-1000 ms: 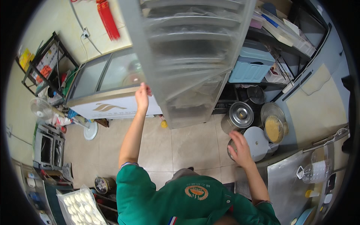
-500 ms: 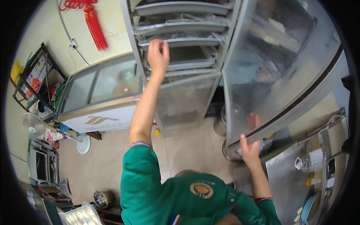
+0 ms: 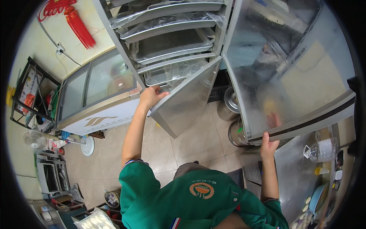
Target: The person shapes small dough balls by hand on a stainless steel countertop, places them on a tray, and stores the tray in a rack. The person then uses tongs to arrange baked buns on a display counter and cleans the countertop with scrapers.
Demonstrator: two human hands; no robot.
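Note:
In front of me stands a tall metal cabinet (image 3: 116, 36) with trays on its racks. My left hand (image 3: 151, 98) is closed on the top corner of the cabinet's lower door (image 3: 187, 101), which stands partly open. With my right hand (image 3: 270, 144) I grip the bottom edge of the clear upper door (image 3: 305, 76), swung wide to the right. My right thumb is on the near side, and the fingers show blurred through the panel. Inside are metal trays (image 3: 171, 57), several with crumpled clear plastic film (image 3: 183, 76) over or around them.
Left of the cabinet is a chest freezer (image 3: 103, 103) with a glass top. Two metal pots (image 3: 228, 103) stand on the floor under the upper door. A steel table (image 3: 289, 164) at the right carries a clear plastic jug (image 3: 322, 150) and a blue bowl (image 3: 317, 198). A white fan (image 3: 35, 140) stands far left.
My left hand has come down from beside the trays to the lower door, which now stands further open. My right hand and the upper door have shifted to the right.

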